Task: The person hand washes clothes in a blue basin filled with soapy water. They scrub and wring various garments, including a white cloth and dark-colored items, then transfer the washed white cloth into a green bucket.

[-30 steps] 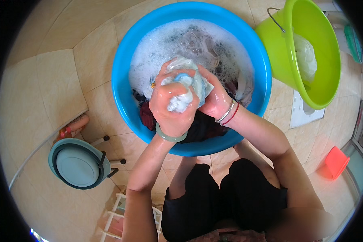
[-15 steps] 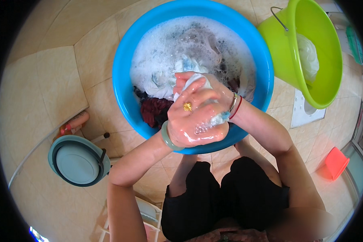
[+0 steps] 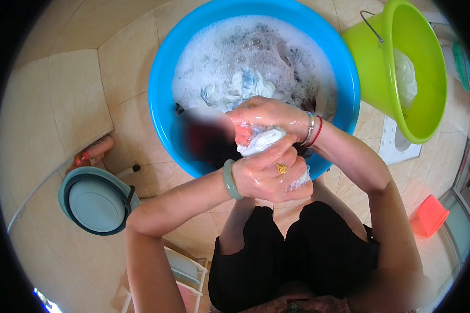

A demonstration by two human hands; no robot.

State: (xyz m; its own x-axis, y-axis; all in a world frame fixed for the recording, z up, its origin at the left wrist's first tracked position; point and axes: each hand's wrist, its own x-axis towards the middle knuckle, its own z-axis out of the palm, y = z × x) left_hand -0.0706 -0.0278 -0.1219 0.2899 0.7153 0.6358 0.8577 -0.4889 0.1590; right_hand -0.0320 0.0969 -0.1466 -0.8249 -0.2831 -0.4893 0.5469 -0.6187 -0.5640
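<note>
Over the near side of a blue basin [image 3: 160,130] of sudsy water, my wet hands grip a soapy white cloth [image 3: 265,142]. My left hand [image 3: 274,175], with a green bangle and a gold ring, is closed around the near part of it; a bit of foamy white pokes out by its little finger. Just beyond, my right hand [image 3: 271,113], with bracelets on the wrist, is curled over the far part. The cloth's middle shows between them. White and bluish cloth [image 3: 248,82] lies in the foam behind my hands; dark red and black cloth beside them is blurred.
A lime-green bucket [image 3: 364,73] with a white bundle [image 3: 405,78] inside stands tilted in view at the right. On the left are a grey-green folding basin [image 3: 95,203] and an orange-pink bottle [image 3: 100,147]. A coral-red container [image 3: 429,216] sits lower right, a white rack [image 3: 201,276] lower left.
My left hand has moved right and turned, and my hands, stacked together before, are farther apart. More of the white cloth shows between them. The whole view has shifted slightly.
</note>
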